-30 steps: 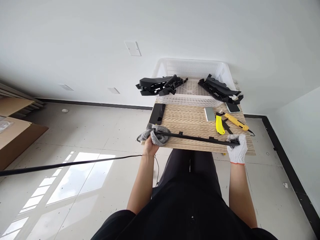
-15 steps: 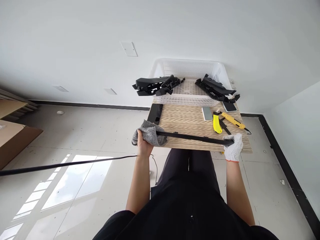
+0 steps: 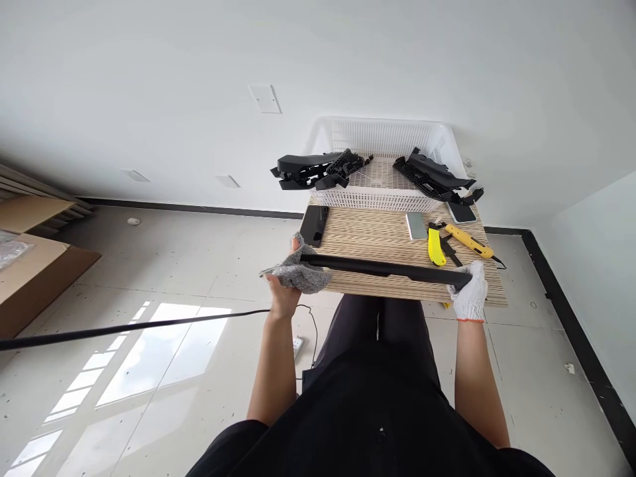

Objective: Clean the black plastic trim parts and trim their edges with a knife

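Note:
A long black plastic trim strip (image 3: 377,266) spans the space between my hands, above the near part of the slatted tabletop (image 3: 368,228). My bare left hand (image 3: 285,295) grips a grey cloth (image 3: 309,277) that is folded around the strip's left end, hiding that end. At the other end, my right hand (image 3: 471,291), in a white knitted glove with an orange cuff, is closed on the strip. Beyond the strip lie a yellow-handled cutter (image 3: 436,246), a yellow corded tool (image 3: 470,240) and a small grey-green block (image 3: 416,226).
A white plastic basket (image 3: 382,199) stands at the table's back, with black plastic parts (image 3: 318,170) across its left side and more black parts (image 3: 437,175) on its right. A dark flat piece (image 3: 314,225) lies at the left edge. Cardboard boxes (image 3: 47,275) sit on the floor left.
The strip has turned about its length and now shows a smoother, broader face. My left hand has shifted its hold, and the cloth is folded differently around the end.

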